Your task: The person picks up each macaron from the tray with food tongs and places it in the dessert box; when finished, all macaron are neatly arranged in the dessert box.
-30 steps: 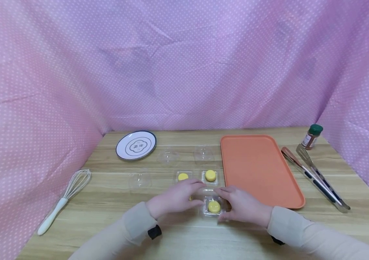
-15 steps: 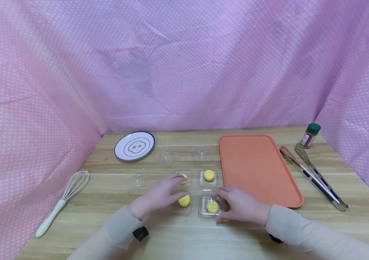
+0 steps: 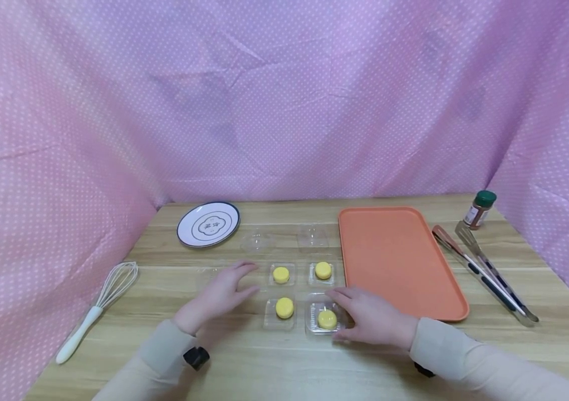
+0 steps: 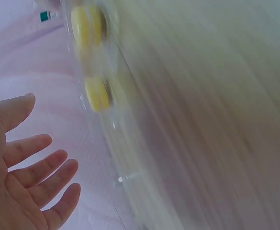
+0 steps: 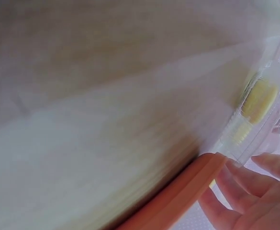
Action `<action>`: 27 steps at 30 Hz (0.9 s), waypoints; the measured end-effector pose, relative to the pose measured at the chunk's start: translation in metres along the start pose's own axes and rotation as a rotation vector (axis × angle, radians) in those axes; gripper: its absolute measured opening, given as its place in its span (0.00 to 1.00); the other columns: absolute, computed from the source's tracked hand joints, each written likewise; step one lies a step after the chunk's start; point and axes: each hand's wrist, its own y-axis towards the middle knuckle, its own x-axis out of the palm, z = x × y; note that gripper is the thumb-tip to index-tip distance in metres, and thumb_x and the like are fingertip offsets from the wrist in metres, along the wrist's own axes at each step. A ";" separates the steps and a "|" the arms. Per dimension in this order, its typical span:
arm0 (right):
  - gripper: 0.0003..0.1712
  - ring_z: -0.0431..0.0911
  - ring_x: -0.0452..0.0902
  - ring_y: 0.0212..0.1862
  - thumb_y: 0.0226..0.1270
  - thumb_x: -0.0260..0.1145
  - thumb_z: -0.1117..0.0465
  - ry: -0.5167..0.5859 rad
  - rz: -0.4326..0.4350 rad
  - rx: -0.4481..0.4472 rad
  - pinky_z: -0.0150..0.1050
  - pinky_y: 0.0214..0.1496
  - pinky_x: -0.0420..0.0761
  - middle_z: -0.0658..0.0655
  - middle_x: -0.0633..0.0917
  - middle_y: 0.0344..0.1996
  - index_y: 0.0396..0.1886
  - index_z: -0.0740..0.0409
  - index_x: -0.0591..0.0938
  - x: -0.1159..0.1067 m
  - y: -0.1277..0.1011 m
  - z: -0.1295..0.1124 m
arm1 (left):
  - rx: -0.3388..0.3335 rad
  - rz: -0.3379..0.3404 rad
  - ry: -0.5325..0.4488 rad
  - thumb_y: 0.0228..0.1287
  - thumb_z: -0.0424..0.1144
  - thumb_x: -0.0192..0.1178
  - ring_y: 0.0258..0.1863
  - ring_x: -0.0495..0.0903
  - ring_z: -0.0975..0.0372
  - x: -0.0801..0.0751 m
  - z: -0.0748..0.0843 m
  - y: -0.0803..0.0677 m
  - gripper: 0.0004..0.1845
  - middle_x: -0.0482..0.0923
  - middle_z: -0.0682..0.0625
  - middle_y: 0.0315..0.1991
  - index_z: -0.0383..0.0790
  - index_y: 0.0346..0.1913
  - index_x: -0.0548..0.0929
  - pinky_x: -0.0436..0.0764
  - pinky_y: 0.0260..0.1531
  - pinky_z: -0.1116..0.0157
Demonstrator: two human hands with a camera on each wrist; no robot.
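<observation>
Right hand on near-right clear tray; left hand free beside the near-left one.

Right hand (image 3: 372,318) curls fingers about the clear tray (image 3: 325,318) holding a yellow cake (image 3: 327,319), its grip closed on the tray's right edge. Left hand (image 3: 219,295) lies with fingers apart, holding nothing, left of the second cake (image 3: 284,307). Wooden tabletop (image 3: 284,362); orange tray (image 3: 400,262) just right; pink dotted cloth behind.

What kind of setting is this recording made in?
Probably a staged tabletop set, not a real kitchen: a pink dotted cloth is draped round a wooden table laid out with baking props, such as a whisk, an orange tray and tongs.
</observation>
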 end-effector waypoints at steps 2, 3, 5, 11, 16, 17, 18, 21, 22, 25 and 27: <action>0.45 0.54 0.73 0.59 0.52 0.70 0.40 0.001 -0.007 0.007 0.51 0.59 0.76 0.60 0.75 0.60 0.65 0.59 0.69 0.001 0.000 0.000 | -0.029 0.002 0.005 0.61 0.39 0.63 0.56 0.75 0.46 -0.001 -0.005 -0.002 0.24 0.76 0.37 0.55 0.30 0.57 0.76 0.74 0.58 0.49; 0.45 0.54 0.73 0.60 0.52 0.70 0.40 0.000 -0.008 0.009 0.51 0.59 0.75 0.60 0.75 0.61 0.66 0.58 0.69 0.001 -0.001 0.000 | -0.041 0.002 0.010 0.61 0.40 0.63 0.56 0.75 0.46 -0.002 -0.007 -0.003 0.24 0.76 0.37 0.56 0.30 0.57 0.76 0.74 0.58 0.49; 0.46 0.54 0.72 0.60 0.52 0.70 0.40 -0.003 -0.008 0.009 0.51 0.59 0.75 0.59 0.75 0.61 0.66 0.58 0.69 0.002 0.000 0.001 | -0.055 0.010 0.022 0.60 0.40 0.64 0.56 0.75 0.47 -0.002 -0.012 -0.004 0.25 0.76 0.38 0.56 0.31 0.57 0.76 0.74 0.58 0.49; 0.46 0.54 0.72 0.60 0.52 0.70 0.40 -0.009 -0.002 0.000 0.51 0.59 0.75 0.58 0.75 0.61 0.66 0.58 0.68 0.003 -0.001 0.001 | -0.071 0.034 0.036 0.60 0.40 0.64 0.54 0.77 0.47 -0.003 -0.028 -0.009 0.25 0.77 0.39 0.54 0.31 0.58 0.76 0.75 0.56 0.49; 0.46 0.54 0.72 0.60 0.53 0.70 0.40 -0.012 -0.007 -0.002 0.51 0.60 0.75 0.58 0.74 0.62 0.67 0.58 0.68 0.003 -0.001 0.002 | -0.107 0.017 0.024 0.62 0.41 0.62 0.55 0.75 0.45 -0.006 -0.038 -0.011 0.26 0.75 0.37 0.56 0.31 0.59 0.74 0.73 0.58 0.48; 0.46 0.54 0.72 0.61 0.53 0.70 0.40 -0.012 -0.010 -0.001 0.51 0.60 0.75 0.58 0.74 0.62 0.67 0.58 0.68 0.003 -0.001 0.002 | -0.111 0.014 0.022 0.62 0.41 0.62 0.56 0.75 0.45 -0.006 -0.039 -0.012 0.26 0.74 0.36 0.57 0.31 0.60 0.74 0.73 0.58 0.48; 0.46 0.54 0.72 0.61 0.53 0.69 0.40 -0.012 -0.013 0.000 0.51 0.60 0.75 0.58 0.74 0.62 0.67 0.57 0.68 0.003 -0.001 0.002 | -0.115 0.013 0.024 0.62 0.41 0.62 0.56 0.75 0.44 -0.007 -0.041 -0.012 0.26 0.74 0.36 0.57 0.30 0.60 0.73 0.73 0.58 0.47; 0.46 0.54 0.71 0.61 0.54 0.69 0.40 -0.009 -0.019 0.006 0.51 0.60 0.75 0.58 0.73 0.62 0.67 0.57 0.67 0.003 -0.001 0.002 | -0.121 0.012 0.032 0.61 0.40 0.62 0.55 0.75 0.43 -0.008 -0.045 -0.014 0.27 0.73 0.34 0.57 0.29 0.61 0.72 0.73 0.58 0.47; 0.46 0.54 0.71 0.61 0.54 0.69 0.40 -0.008 -0.020 0.009 0.51 0.60 0.75 0.58 0.73 0.62 0.67 0.57 0.67 0.003 -0.001 0.002 | -0.120 0.015 0.038 0.61 0.40 0.63 0.55 0.75 0.43 -0.008 -0.046 -0.015 0.28 0.73 0.34 0.57 0.29 0.61 0.72 0.73 0.58 0.47; 0.46 0.54 0.71 0.62 0.53 0.69 0.40 -0.004 -0.023 0.016 0.51 0.60 0.74 0.58 0.73 0.63 0.67 0.57 0.67 0.003 -0.002 0.001 | -0.117 0.021 0.046 0.61 0.40 0.63 0.54 0.76 0.43 -0.008 -0.049 -0.016 0.28 0.73 0.34 0.56 0.29 0.61 0.71 0.74 0.57 0.46; 0.46 0.54 0.71 0.62 0.53 0.69 0.40 -0.002 -0.021 0.018 0.51 0.60 0.74 0.58 0.73 0.63 0.67 0.57 0.67 0.003 -0.002 0.001 | -0.116 0.025 0.046 0.60 0.40 0.63 0.53 0.76 0.44 -0.008 -0.051 -0.016 0.29 0.73 0.34 0.56 0.29 0.61 0.71 0.75 0.56 0.47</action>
